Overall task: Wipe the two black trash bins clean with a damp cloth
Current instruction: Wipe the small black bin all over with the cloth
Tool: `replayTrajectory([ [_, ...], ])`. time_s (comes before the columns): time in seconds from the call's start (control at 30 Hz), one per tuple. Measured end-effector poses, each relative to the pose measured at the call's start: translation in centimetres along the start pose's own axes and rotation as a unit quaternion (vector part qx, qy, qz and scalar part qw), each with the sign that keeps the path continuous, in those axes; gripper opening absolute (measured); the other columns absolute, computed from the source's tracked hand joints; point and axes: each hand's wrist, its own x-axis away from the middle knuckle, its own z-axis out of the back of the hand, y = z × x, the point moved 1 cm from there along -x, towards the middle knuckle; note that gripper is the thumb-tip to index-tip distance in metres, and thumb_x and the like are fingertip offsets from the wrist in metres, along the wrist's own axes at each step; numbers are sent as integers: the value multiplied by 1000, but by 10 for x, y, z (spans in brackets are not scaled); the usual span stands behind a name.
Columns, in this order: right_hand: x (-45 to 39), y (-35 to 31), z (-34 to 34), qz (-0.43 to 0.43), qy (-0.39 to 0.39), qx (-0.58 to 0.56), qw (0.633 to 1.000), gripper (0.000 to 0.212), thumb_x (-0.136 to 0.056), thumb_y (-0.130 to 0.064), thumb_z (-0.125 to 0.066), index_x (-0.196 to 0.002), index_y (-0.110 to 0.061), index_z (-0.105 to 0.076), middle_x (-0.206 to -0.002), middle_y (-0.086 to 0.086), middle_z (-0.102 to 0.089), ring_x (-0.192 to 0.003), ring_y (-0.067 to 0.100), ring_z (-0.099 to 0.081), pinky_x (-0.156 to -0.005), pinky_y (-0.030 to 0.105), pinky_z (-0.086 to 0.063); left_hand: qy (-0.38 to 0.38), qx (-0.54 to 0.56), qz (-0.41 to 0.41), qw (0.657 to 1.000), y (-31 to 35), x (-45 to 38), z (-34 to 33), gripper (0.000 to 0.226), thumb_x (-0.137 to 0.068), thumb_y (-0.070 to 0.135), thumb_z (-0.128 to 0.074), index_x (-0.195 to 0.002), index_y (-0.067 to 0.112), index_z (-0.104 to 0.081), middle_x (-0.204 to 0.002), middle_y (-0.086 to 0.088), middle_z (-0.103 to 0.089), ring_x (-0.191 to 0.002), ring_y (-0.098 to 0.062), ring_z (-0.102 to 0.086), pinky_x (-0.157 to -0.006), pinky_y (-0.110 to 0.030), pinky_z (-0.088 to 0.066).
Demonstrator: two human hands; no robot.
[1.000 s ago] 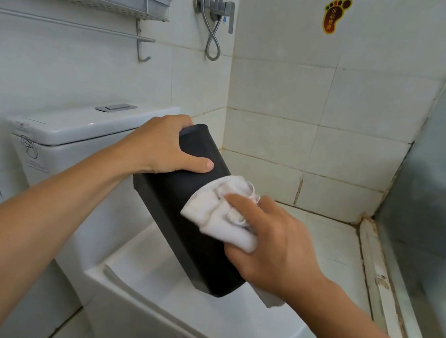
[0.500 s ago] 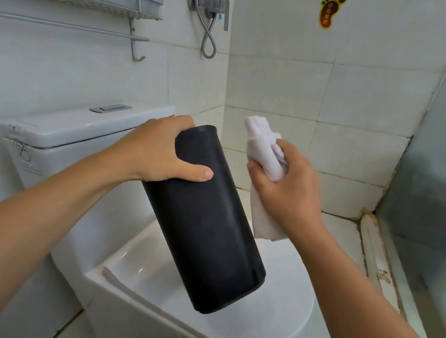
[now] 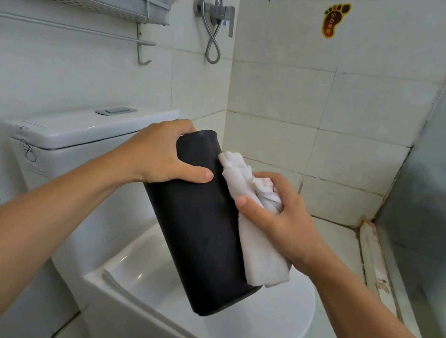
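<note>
**Bin held tilted above the toilet, cloth on its right side**

The black bin (image 3: 196, 222) was held in the air above the closed toilet lid (image 3: 264, 328), touching nothing below it. Its long axis ran on a slant: one end pointed up and away toward the tank (image 3: 76, 132), the other pointed down and toward the camera, leaning to the right. The left hand (image 3: 160, 153) gripped the upper end, fingers curled over the far edge and the thumb pressed flat across the near side. The right hand (image 3: 275, 220) was closed around a bunched white cloth (image 3: 254, 225), which lay against the bin's right side; one end of the cloth stuck up near the upper end, and the other hung down toward the lower end. The thumb stretched out toward the bin wall.
</note>
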Motion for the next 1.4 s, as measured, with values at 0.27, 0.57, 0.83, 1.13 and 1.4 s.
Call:
replayTrajectory([
  [0.27, 14, -4, -12, 61, 64, 261, 961, 65, -93, -60, -58, -149, -39, -33, -118, -28, -56, -100, 12, -64, -75, 29, -45, -4, -23, 5, 1000, 16, 0, -4, 56, -62, 62, -91, -96, 30, -60, -95, 9, -68, -88, -13, -66, -77, -41, -57],
  [0.57, 33, -6, -19, 205, 101, 402, 887, 72, -90, -67, -49, -153, -34, -37, -101, -7, -58, -76, 19, -61, -54, 35, -50, 16, -61, 24, 998, 20, -6, -9, 53, -65, 63, -87, -92, 27, -58, -89, 7, -65, -83, -14, -62, -63, -33, -43],
  [0.83, 60, 4, -19, 291, 38, 486, 823, 70, -91, -55, -60, -151, -21, -48, -90, -5, -51, -63, 17, -47, -43, 29, -33, 13, -42, 45, 998, 16, -6, -7, 49, -66, 62, -89, -93, 31, -62, -93, 12, -67, -88, -11, -64, -74, -36, -54],
  [1.13, 29, -9, -15, 183, 122, 414, 884, 58, -89, -49, -59, -142, -31, -45, -100, -4, -64, -70, 27, -62, -49, 38, -51, 22, -70, 26, 997, 26, 0, -9, 55, -65, 65, -87, -87, 23, -57, -84, 7, -63, -80, -15, -61, -64, -35, -46],
  [1.4, 48, -6, -23, 238, 67, 418, 874, 63, -82, -46, -62, -141, -23, -52, -89, -5, -60, -63, 24, -55, -43, 35, -46, 27, -94, 53, 994, 28, -3, -9, 56, -67, 66, -85, -90, 21, -60, -88, 5, -64, -80, -13, -60, -67, -36, -48],
])
